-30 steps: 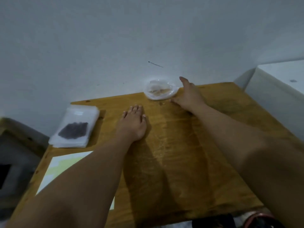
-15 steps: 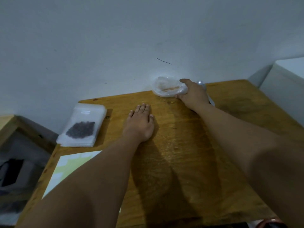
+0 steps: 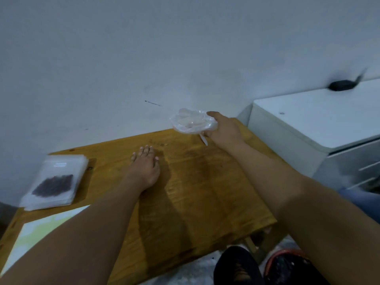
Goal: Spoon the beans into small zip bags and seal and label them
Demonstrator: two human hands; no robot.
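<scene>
My right hand (image 3: 223, 130) holds a crumpled clear plastic bag (image 3: 192, 121) above the far edge of the wooden table (image 3: 205, 192), and a thin white piece, perhaps a spoon handle, hangs below it. The bag's contents are pale and blurred. My left hand (image 3: 145, 168) lies flat, palm down, on the table with its fingers together. At the far left a stack of small clear zip bags (image 3: 61, 169) lies on the table, and the top bag holds dark beans (image 3: 53, 185).
A pale yellow and white sheet (image 3: 41, 229) lies at the table's near left corner. A white cabinet (image 3: 308, 124) stands to the right, with a dark object (image 3: 340, 85) on top. The wall runs right behind the table. A red-rimmed container (image 3: 287, 264) sits on the floor.
My right hand closed on the plastic bag at the table's far edge and lifted it off the table. My left hand stayed flat. The camera view shifted to the right.
</scene>
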